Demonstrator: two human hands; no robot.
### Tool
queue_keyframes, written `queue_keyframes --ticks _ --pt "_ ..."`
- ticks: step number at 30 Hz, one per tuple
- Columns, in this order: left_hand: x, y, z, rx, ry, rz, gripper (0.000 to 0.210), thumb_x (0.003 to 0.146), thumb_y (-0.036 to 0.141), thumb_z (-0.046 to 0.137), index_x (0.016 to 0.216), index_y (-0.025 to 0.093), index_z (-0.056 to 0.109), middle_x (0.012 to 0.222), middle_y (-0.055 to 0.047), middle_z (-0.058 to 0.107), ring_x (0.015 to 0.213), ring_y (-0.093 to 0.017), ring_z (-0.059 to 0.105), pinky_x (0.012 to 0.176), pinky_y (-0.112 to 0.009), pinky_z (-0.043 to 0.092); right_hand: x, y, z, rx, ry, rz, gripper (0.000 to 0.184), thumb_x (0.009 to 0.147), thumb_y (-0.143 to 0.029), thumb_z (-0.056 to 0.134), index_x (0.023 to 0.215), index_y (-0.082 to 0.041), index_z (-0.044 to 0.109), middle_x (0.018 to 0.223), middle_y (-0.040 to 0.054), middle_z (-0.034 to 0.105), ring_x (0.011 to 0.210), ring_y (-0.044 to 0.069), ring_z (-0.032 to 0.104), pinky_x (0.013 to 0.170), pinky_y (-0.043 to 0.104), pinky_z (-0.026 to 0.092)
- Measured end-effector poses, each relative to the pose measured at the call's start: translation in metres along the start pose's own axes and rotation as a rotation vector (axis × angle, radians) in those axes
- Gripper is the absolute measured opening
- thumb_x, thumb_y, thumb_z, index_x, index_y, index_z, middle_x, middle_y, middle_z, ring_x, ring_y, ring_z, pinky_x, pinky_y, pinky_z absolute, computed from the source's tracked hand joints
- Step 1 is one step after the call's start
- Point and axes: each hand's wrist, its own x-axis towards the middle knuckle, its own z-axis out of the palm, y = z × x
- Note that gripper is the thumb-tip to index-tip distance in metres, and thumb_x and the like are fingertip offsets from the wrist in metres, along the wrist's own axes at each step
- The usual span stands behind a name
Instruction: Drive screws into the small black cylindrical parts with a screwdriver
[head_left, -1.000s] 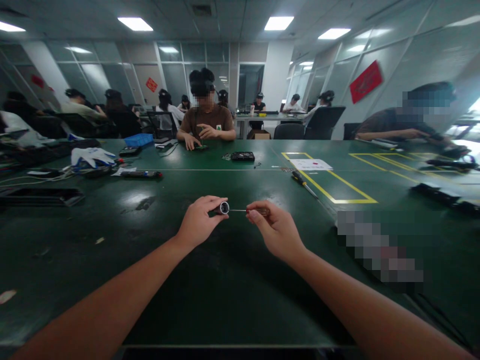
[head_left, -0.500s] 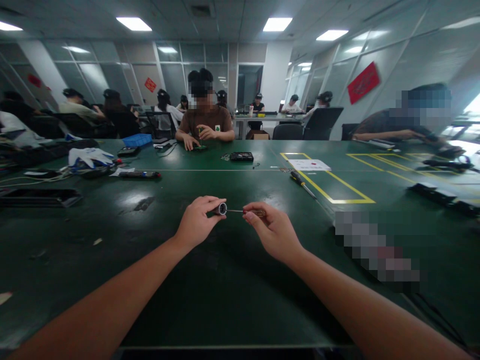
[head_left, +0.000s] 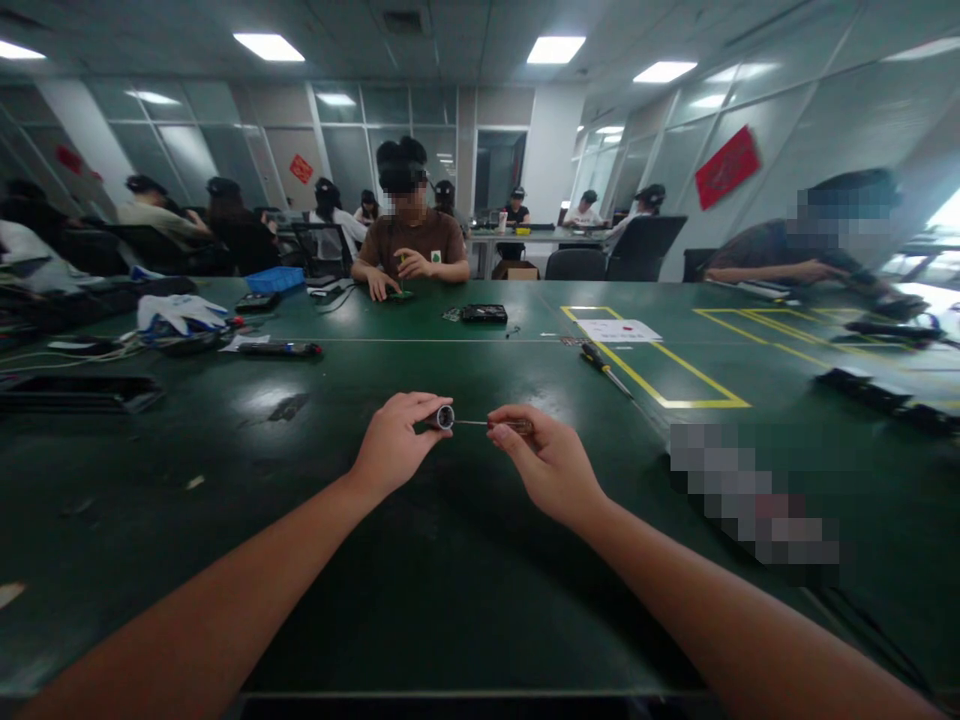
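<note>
Left hand (head_left: 391, 440): thumb and fingers pinched on a short dark tube (head_left: 444, 417), rimmed end towards the worker. Right hand (head_left: 553, 452): fingers curled round the handle of a slim screwdriver (head_left: 520, 426) at the tube's 3 o'clock, shaft pointing at it; tip contact unclear. Both over green table (head_left: 465, 590). From tube: yellow-and-black screwdriver (head_left: 609, 370), 2 o'clock; white gloves (head_left: 178, 312), 10 o'clock.

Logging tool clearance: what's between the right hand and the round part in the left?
Head view: a thin screwdriver shaft, running from the right hand toward the round part; contact unclear.
</note>
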Motion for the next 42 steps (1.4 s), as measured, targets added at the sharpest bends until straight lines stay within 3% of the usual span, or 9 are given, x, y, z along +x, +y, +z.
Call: queue_keyframes --ticks 24,34,42 --pt "-0.0004 0.0002 -0.0005 -0.016 0.007 -0.015 0.039 0.079 0.016 0.082 0.116 0.025 0.075 0.116 -0.005 0.076 0.109 -0.025 0.067 0.097 -0.043 0.053 0.0002 -0.0021 -0.0001 -0.015 -0.027 -0.008 0.020 0.098 -0.032 0.061 0.114 -0.023 0.070 0.101 0.0053 0.079 0.093 0.021 0.076 0.086 0.038 0.059" --pt "-0.0001 -0.0011 -0.0011 -0.006 0.010 -0.018 0.040 0.080 0.017 0.081 0.118 0.026 0.075 0.117 -0.005 0.076 0.110 -0.025 0.067 0.098 -0.044 0.053 -0.0003 -0.0059 0.0007 -0.040 0.014 -0.024 0.019 0.098 -0.033 0.060 0.112 -0.024 0.070 0.098 0.0052 0.079 0.090 0.022 0.076 0.083 0.037 0.059" --pt "-0.0004 0.0000 0.0004 -0.037 -0.001 -0.044 0.042 0.078 0.016 0.083 0.118 0.025 0.075 0.117 -0.005 0.075 0.109 -0.025 0.068 0.099 -0.043 0.053 0.0005 -0.0071 0.0016 -0.106 -0.027 -0.026 0.020 0.098 -0.029 0.060 0.114 -0.023 0.070 0.102 0.0047 0.079 0.090 0.021 0.075 0.082 0.036 0.058"
